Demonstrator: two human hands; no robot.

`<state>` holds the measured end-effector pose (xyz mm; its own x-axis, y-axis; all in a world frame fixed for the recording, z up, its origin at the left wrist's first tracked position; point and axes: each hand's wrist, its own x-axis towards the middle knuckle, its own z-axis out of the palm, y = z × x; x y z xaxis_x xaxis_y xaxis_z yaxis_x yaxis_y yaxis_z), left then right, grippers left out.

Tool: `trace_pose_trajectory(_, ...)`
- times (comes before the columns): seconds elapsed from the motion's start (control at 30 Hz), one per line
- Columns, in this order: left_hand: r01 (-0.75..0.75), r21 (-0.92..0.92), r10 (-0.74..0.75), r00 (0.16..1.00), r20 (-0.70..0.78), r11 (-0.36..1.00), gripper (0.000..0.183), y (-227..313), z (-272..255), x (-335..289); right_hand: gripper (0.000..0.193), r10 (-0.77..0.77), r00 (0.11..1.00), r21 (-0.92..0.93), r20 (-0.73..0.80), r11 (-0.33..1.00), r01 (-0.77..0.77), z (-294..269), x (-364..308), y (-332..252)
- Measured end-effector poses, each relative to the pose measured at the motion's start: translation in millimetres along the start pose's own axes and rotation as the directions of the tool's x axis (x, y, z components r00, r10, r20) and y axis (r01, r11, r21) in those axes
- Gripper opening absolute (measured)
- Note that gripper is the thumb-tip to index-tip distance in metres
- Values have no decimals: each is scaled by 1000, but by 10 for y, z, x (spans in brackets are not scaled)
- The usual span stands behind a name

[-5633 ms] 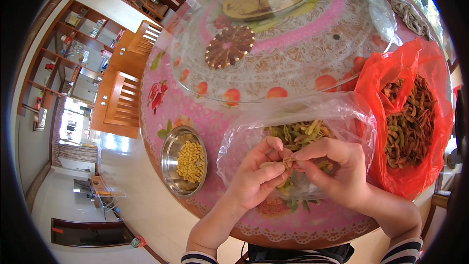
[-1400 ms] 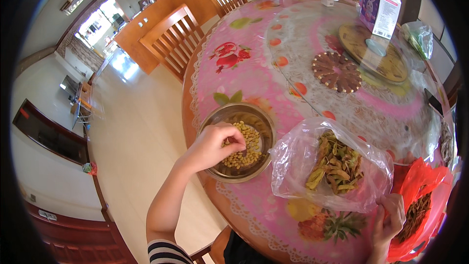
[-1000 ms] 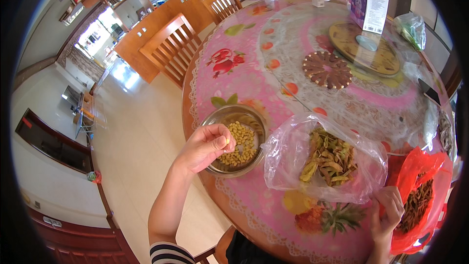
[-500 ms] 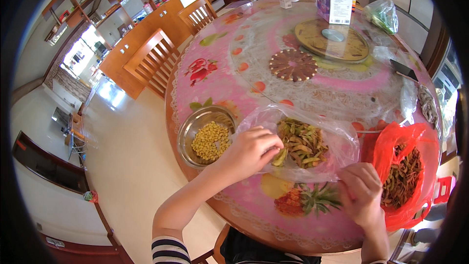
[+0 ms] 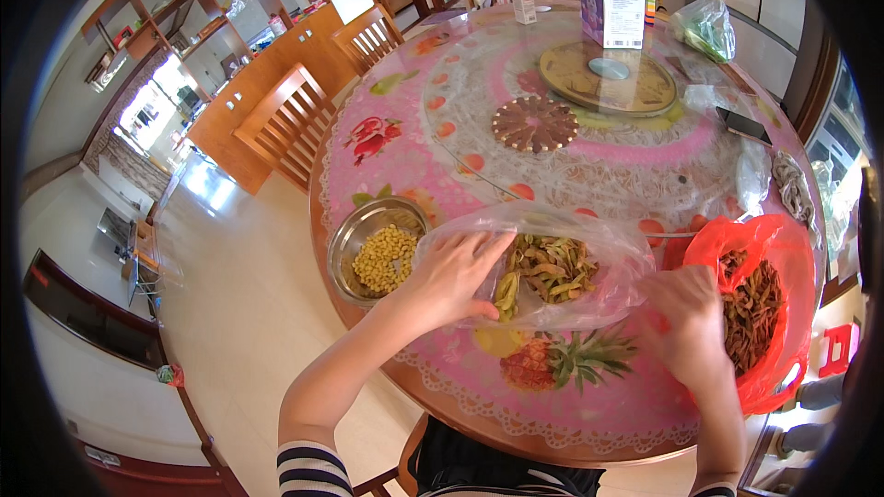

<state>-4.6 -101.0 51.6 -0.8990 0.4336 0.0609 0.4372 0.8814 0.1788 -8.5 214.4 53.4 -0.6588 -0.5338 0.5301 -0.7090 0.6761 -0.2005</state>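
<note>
My left hand [image 5: 458,278] lies on the near-left side of a clear plastic bag [image 5: 628,262], its fingers stretched and the thumb apart. In the bag's opening sits a heap of greenish-brown bean pods [image 5: 555,269], and a few yellower pods [image 5: 506,296] lie by my left thumb. My right hand [image 5: 683,317] is blurred between the clear bag and a red plastic bag [image 5: 796,267]; its fingers are not clear enough to read. Browner pods [image 5: 750,313] fill the red bag. Left of my left hand, a metal bowl [image 5: 343,262] holds yellow beans [image 5: 385,260].
A round table [image 5: 396,166] with a patterned pink cover carries a brown trivet [image 5: 536,122], a round turntable [image 5: 571,92], boxes [image 5: 622,9], a phone [image 5: 743,125] and a bag of greens [image 5: 704,28]. Wooden chairs [image 5: 290,120] stand at the left.
My left fingers have gone from bent together to stretched flat on the bag. My right hand has left the clear bag's near-right edge and moved up toward the red bag. The view has shifted slightly.
</note>
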Motion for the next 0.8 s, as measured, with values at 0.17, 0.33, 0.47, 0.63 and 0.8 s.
trace_pose_trajectory(0.17, -99, -182, 85, 993, -85, 978, 61, 94, -33, -76, 7, 510, 854, -96, -101, 849, -519, -448, -459, 374)
trace_pose_trajectory(0.33, -267, -171, 257, 963, -83, 948, 41, 328, 164, -75, 21, 584, 803, -294, 121, 794, -533, -419, -854, 613)
trace_pose_trajectory(0.47, -260, -214, 195, 939, -282, 942, 32, 274, 96, -204, 20, 578, 808, -220, 111, 808, -547, -385, -928, 642)
trace_pose_trajectory(0.63, 56, -306, -190, 885, -425, 950, 23, -244, -253, -549, 20, 569, 822, 2, -23, 822, -569, -447, -926, 692)
trace_pose_trajectory(0.8, 462, -194, -501, 807, -314, 866, 17, -844, -353, -803, 19, 765, 643, 138, 40, 633, -762, -582, -930, 740)
